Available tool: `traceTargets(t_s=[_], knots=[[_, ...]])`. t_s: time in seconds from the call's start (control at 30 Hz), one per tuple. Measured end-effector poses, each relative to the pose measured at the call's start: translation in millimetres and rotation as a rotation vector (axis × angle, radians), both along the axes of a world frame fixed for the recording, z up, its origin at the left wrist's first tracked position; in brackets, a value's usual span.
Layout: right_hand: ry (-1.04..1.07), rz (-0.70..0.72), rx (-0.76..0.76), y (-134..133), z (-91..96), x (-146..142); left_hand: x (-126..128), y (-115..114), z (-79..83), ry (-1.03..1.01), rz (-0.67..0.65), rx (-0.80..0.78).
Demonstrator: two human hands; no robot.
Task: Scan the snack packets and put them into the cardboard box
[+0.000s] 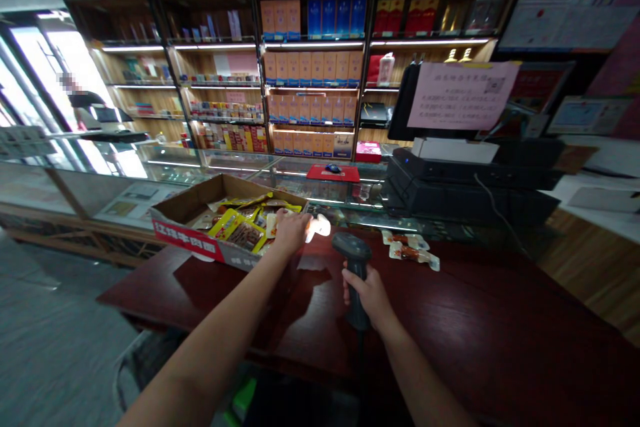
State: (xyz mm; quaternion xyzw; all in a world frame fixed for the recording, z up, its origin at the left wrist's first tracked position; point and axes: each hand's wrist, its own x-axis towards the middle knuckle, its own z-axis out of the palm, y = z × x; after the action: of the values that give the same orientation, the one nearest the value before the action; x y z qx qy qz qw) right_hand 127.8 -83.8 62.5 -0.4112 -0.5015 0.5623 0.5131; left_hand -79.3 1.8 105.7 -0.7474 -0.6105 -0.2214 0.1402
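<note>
Scanner (353, 250) held near-upright over the bench (475, 333), long axis roughly 12–6, head aimed at 10 o'clock, toward the lit packet (319, 227). My right hand (367, 290) is wrapped round its handle, forearm in from 5 o'clock. My left hand (291, 231) grips that packet, long axis about 2–8, forearm in from 7. Open carton (186, 238) at scanner's 9 o'clock, two more packets (413, 254) at 3.
</note>
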Motion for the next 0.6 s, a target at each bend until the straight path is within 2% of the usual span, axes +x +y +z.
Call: traceTargets(t_s=[0.13,0.27,0.4,0.6], knots=[[0.026,-0.03,-0.036,-0.7,1.4,3.9,4.2,-0.8,3.2,0.021,-0.056,0.028],[0.043,-0.113,-0.054,-0.7,0.6,22.3,24.6,4.8,4.1,0.007,-0.159,0.045],[0.069,-0.222,-0.051,2.7,-7.0,54.5,64.6,17.7,-2.2,0.015,-0.247,0.002],[0.091,-0.389,-0.077,6.8,-10.8,114.7,144.9,41.2,-15.9,0.03,-0.346,-0.102]])
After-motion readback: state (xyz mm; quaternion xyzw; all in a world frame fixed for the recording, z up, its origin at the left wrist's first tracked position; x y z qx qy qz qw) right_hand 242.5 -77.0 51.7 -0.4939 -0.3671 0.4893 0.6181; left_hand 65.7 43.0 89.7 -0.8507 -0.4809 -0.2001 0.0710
